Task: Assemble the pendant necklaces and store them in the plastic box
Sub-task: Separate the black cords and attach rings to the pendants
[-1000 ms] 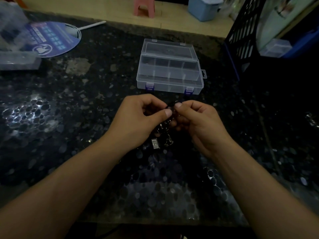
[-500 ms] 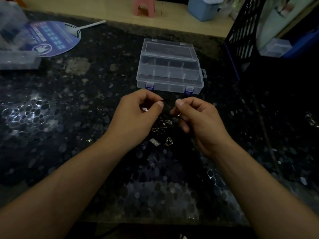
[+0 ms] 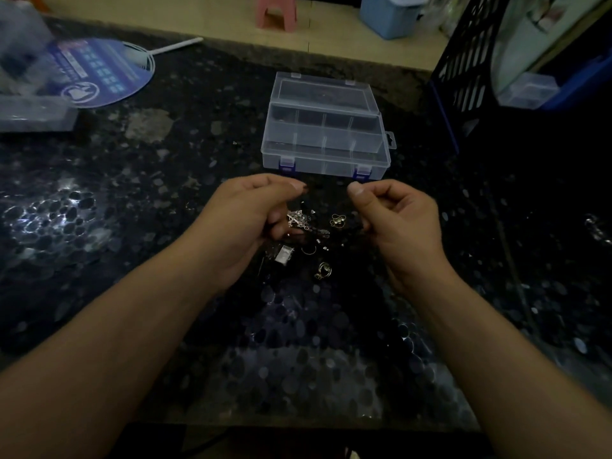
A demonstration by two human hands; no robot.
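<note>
Drawing our hands apart from where they met a second ago, we now have the left hand (image 3: 251,213) and right hand (image 3: 394,220) pinched at thumb and fingertip with a gap between them, likely stretching a thin cord too dark to see, so what each grips we cannot tell. The pendants (image 3: 306,223) and rings lie loose on the dark table (image 3: 132,193) beneath. The clear plastic box (image 3: 324,140) sits open just beyond, with free table left and a black crate (image 3: 463,71) crowding the right.
</note>
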